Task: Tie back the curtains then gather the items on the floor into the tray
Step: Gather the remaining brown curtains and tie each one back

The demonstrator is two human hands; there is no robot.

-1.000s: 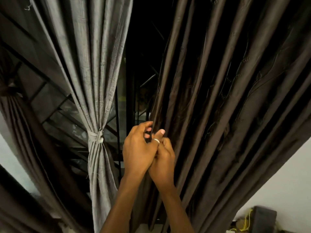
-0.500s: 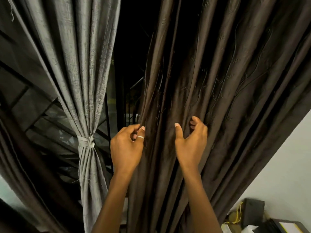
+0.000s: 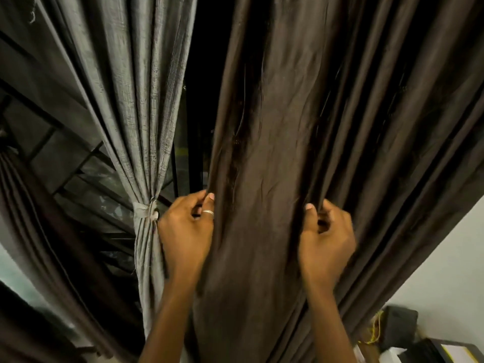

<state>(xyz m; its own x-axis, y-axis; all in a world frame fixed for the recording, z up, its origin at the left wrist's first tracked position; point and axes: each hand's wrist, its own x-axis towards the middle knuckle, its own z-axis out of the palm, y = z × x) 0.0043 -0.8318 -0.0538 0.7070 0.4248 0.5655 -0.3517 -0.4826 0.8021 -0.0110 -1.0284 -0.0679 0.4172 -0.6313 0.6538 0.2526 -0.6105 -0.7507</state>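
Note:
A dark brown curtain (image 3: 288,153) hangs loose in front of me and fills the middle and right. My left hand (image 3: 187,226) pinches its left edge between thumb and fingers; a ring shows on the thumb. My right hand (image 3: 326,231) grips a fold of the same curtain further right, with a flat stretch of cloth spread between the two hands. To the left a grey curtain (image 3: 131,100) is gathered and bound by a grey tie (image 3: 145,210). The tray and the floor items are out of sight.
Another dark curtain (image 3: 31,231) hangs at the far left. A window with dark bars (image 3: 78,163) lies behind the curtains. At the bottom right, by a pale wall (image 3: 445,258), sit a dark box (image 3: 400,323), a yellow cord (image 3: 375,328) and papers (image 3: 458,353).
My hands were joined on the brown curtain's edge. The right hand has since moved rightward to a further fold, spreading the cloth wide; the left hand keeps hold of the edge.

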